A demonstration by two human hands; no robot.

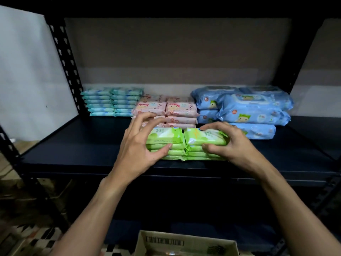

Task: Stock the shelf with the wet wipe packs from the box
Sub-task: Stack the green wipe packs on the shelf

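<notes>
The box [166,242] is cut off by the bottom edge, contents not really made out. Pink packs [181,109] are partly hidden by the left hand [140,145]; print on the green packs [166,134] can't be read.

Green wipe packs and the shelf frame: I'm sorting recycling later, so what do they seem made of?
Green wipe packs: likely thin plastic film, glossy; light glints and crimped end seams suggest it. Shelf frame: probably painted metal, matte black, judging by the punched keyhole slots in the upright.
</notes>
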